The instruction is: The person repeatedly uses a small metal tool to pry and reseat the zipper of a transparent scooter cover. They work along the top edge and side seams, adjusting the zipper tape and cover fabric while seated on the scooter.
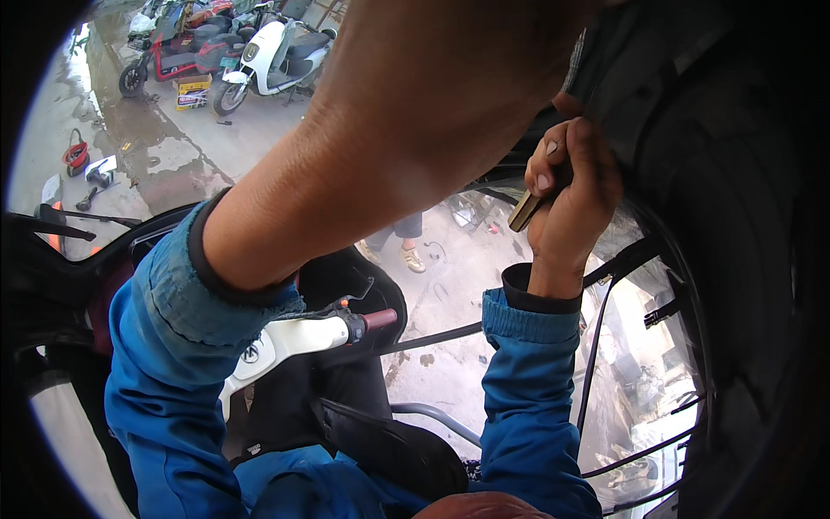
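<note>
My left forearm crosses up from the lower left, and my left hand (pixel 484 65) looms large at the top, close to the camera. Its fingers are mostly hidden, so their grip does not show. Just to the right and below is my right hand (pixel 577 195), raised with its fingers curled around a short brass-coloured tool handle (pixel 524 210). The handle's end sticks out on the left of the fist; its other end and exact kind are hidden. Both hands are up against the dark canopy (pixel 761 225).
Below my arms are a white scooter handlebar (pixel 298 339) with a dark red grip (pixel 379 320). Black canopy ribs and straps (pixel 598 346) run at the right. Beyond stand a white scooter (pixel 268 65), a red scooter (pixel 177 56), a yellow box (pixel 192 92) and another person's shoe (pixel 413 259).
</note>
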`<state>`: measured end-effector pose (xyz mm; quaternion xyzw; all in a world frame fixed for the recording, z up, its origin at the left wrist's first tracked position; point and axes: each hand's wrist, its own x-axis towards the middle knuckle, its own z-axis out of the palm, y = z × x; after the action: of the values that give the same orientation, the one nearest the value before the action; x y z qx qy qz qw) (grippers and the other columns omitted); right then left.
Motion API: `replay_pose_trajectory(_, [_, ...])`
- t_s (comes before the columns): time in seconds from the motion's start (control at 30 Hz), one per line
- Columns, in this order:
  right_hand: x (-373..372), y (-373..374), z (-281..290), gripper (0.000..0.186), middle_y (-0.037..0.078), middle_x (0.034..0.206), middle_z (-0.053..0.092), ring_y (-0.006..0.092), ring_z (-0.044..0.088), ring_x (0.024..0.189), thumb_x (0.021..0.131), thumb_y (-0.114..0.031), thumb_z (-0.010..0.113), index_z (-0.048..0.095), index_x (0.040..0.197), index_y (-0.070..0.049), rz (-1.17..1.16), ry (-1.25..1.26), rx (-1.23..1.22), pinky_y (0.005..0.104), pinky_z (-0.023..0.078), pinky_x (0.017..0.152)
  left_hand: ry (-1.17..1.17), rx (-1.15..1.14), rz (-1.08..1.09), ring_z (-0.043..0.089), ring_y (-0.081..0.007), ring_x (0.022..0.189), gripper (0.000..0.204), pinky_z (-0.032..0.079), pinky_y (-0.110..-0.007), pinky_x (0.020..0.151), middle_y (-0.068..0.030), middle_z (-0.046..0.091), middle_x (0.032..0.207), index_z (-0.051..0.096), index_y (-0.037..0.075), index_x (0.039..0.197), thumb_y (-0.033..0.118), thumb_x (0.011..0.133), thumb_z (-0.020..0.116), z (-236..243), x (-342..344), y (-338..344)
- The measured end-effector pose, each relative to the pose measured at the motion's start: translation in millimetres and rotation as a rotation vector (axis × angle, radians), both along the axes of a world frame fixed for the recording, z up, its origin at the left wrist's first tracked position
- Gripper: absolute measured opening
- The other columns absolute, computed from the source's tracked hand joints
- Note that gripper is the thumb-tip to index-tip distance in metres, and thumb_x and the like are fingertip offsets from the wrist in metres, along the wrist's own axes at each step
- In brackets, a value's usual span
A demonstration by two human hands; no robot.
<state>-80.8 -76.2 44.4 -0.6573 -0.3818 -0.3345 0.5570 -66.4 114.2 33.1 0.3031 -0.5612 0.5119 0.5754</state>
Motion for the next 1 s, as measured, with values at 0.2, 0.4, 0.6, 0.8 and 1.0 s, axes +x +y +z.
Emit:
replay_pose_trajectory(0.2, [7.0, -3.2, 5.6, 0.033, -0.001, 0.074, 0.056, 0.0057, 0.048, 0.055, 0.111, -0.023, 0.057, 0.071, 0.125, 0.003, 0.077, 0.093, 0.017, 0.0230, 0.036, 0.051, 0.008, 0.005, -0.006, 0.071, -0.0174, 0.103, 0.024, 0.057, -0.030, 0.090, -0.0120, 0.074, 0.112, 0.060, 0.000, 0.126, 0.016, 0.110, 0.063, 4.7, 0.6, -9.8])
replay_pose_trajectory(0.4, [21.8, 1.4, 8.5, 0.033, 0.000, 0.075, 0.056, 0.0074, 0.049, 0.057, 0.112, -0.022, 0.055, 0.068, 0.129, 0.003, 0.273, 0.201, 0.050, 0.0243, 0.036, 0.052, -0.014, -0.048, 0.008, 0.071, -0.0168, 0.103, 0.024, 0.056, -0.029, 0.090, -0.0123, 0.074, 0.112, 0.059, -0.001, 0.127, 0.016, 0.111, 0.061, 11.0, 4.9, -14.4])
replay_pose_trajectory(0.6, [35.7, 10.0, 12.0, 0.031, 0.000, 0.074, 0.056, 0.0086, 0.048, 0.057, 0.112, -0.019, 0.052, 0.067, 0.127, 0.004, 0.408, 0.193, 0.095, 0.0280, 0.037, 0.054, -0.076, -0.135, 0.003, 0.070, -0.0161, 0.104, 0.023, 0.055, -0.029, 0.090, -0.0126, 0.073, 0.113, 0.057, -0.002, 0.127, 0.015, 0.112, 0.060, 25.0, 14.2, -26.4])
replay_pose_trajectory(0.8, [49.3, 22.1, 7.8, 0.031, -0.001, 0.073, 0.055, 0.0097, 0.048, 0.057, 0.110, -0.024, 0.055, 0.066, 0.125, 0.002, 0.531, 0.212, 0.185, 0.0282, 0.037, 0.055, 0.058, -0.192, 0.043, 0.067, -0.0141, 0.111, 0.027, 0.053, -0.028, 0.098, -0.0099, 0.072, 0.117, 0.058, -0.002, 0.132, 0.016, 0.113, 0.058, 20.4, 4.5, -39.3])
replay_pose_trajectory(1.0, [59.9, 32.2, 8.1, 0.030, -0.001, 0.069, 0.051, 0.0092, 0.045, 0.053, 0.111, -0.024, 0.052, 0.066, 0.118, 0.001, 0.657, 0.094, 0.246, 0.0289, 0.035, 0.052, 0.289, -0.175, 0.028, 0.071, -0.0152, 0.111, 0.030, 0.056, -0.029, 0.102, -0.0104, 0.074, 0.116, 0.066, -0.002, 0.126, 0.024, 0.112, 0.061, 16.8, -16.3, -40.0])
